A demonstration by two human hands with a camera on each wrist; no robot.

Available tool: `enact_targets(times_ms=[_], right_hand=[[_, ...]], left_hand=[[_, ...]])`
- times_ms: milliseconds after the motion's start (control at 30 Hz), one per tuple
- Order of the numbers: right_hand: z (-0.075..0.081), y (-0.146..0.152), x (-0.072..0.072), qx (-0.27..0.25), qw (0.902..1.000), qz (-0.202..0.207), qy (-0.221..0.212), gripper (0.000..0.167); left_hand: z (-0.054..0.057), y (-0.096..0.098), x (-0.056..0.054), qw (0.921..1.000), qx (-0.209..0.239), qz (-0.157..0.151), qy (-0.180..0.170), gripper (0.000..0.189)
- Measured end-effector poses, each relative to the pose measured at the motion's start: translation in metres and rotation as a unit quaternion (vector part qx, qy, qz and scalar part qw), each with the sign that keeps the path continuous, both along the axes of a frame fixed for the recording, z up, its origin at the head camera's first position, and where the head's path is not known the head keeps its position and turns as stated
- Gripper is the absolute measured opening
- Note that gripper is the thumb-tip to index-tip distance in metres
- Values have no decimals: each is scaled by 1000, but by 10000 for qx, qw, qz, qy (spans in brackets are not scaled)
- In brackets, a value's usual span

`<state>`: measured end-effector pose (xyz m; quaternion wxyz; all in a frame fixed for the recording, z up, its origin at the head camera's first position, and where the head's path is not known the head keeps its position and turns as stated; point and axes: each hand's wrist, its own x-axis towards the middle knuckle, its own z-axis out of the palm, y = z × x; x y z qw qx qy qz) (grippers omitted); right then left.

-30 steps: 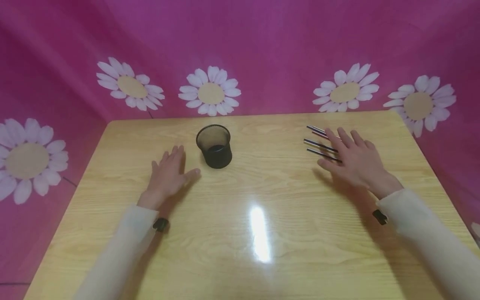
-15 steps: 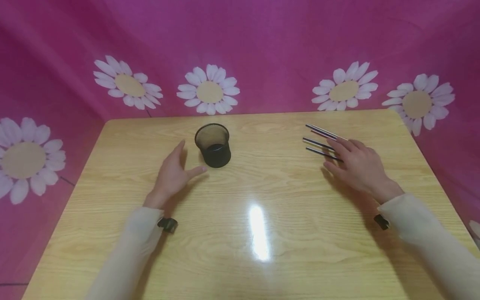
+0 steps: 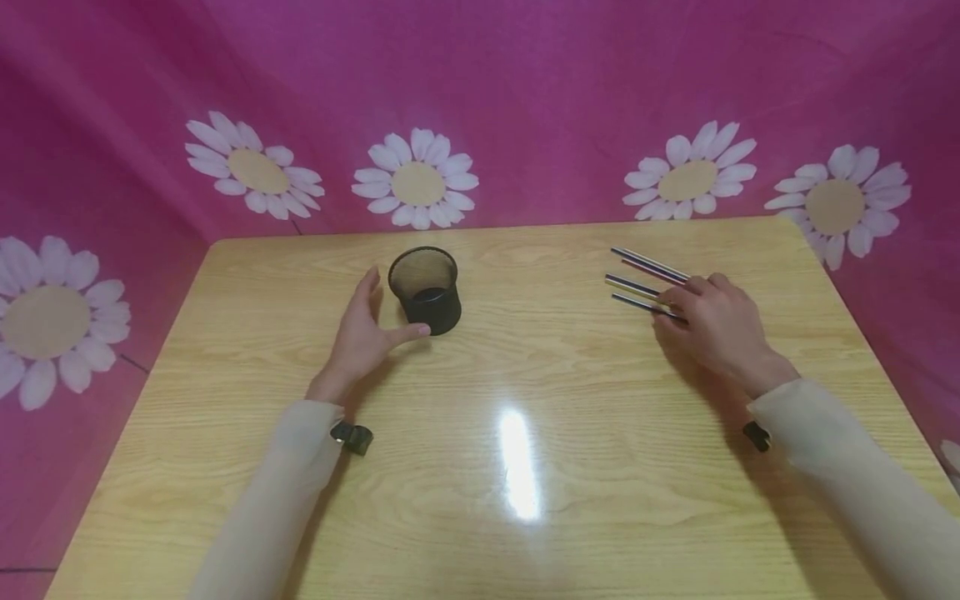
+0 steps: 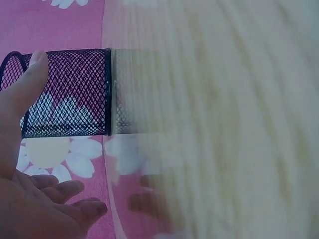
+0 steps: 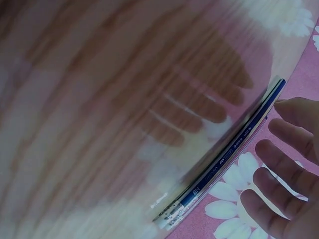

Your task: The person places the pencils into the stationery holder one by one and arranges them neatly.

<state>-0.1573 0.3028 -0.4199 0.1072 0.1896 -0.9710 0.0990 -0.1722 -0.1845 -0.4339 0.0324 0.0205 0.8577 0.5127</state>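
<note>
A black mesh pencil cup [image 3: 435, 310] stands upright toward the back of the table, left of the middle. My left hand [image 3: 356, 340] is spread around its left side, thumb in front of the base and fingers behind. The left wrist view shows the thumb overlapping the cup's mesh side [image 4: 70, 94], the other fingers loosely bent. Several striped pencils [image 3: 632, 286] lie side by side at the right, their near ends hidden under my right hand [image 3: 723, 329]. Seen from the right wrist, its relaxed fingers are bent slightly toward a dark blue pencil [image 5: 234, 149] lettered HB, with a gap before it.
Both things stand or lie on a glossy wood-grain table [image 3: 555, 367] with a bright light reflection in its middle. Pink cloth [image 3: 547, 108] printed with white daisies closes off the back and sides. A dark band [image 3: 352, 436] sits at each wrist.
My left hand has moved right to the cup, its thumb passing in front of the base. My right hand has drawn back slightly and its fingers have bent down over the pencils' near ends.
</note>
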Motion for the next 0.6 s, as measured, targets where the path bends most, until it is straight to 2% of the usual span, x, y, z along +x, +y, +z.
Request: enact_targets(times_ms=[433, 600], right_hand=[[-7, 1, -8, 42, 10000, 27, -10, 18], [-9, 3, -9, 79, 10000, 10, 43, 17]], left_hand=[[-3, 9, -7, 9980, 614, -115, 76, 122], [-3, 14, -11, 9964, 786, -163, 260, 117]])
